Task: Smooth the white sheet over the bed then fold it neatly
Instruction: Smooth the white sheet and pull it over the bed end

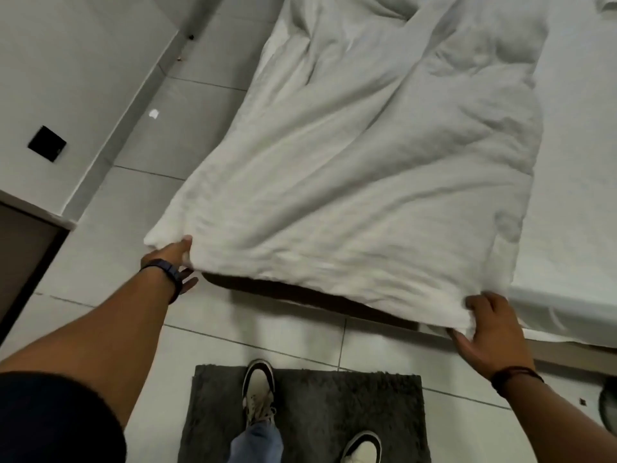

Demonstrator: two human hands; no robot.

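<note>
From the head camera, looking down, a wrinkled white cloth sheet [384, 168] lies stretched lengthwise over the near-left part of a white-covered bed [577, 162], its near edge lifted off the mattress and pulled out past the foot of the bed so that a dark shadow shows beneath it. The left hand [173, 253], with a dark band on its wrist, has its grip clenched on the sheet's near-left corner, thumb on top of the cloth and fingers tucked under it; that corner hangs out over the pale tiled floor [187, 142], well clear of the bed's side. The right hand [490, 329], with a thin dark cord at the wrist, is grasping the near-right corner, fingers curled over the bunched cloth and thumb below, right at the bed's foot edge. Between the two hands the near hem runs taut with a slight sag. Long folds and creases run away from the hands toward the head of the bed, where the cloth is more heavily rumpled. Below, the person stands on a dark grey shaggy mat [317, 412] in two white-and-black trainers, one foot ahead of the other, a blue denim leg showing. To the left rises a pale wall [66, 61] with a small black square plate on it.
</note>
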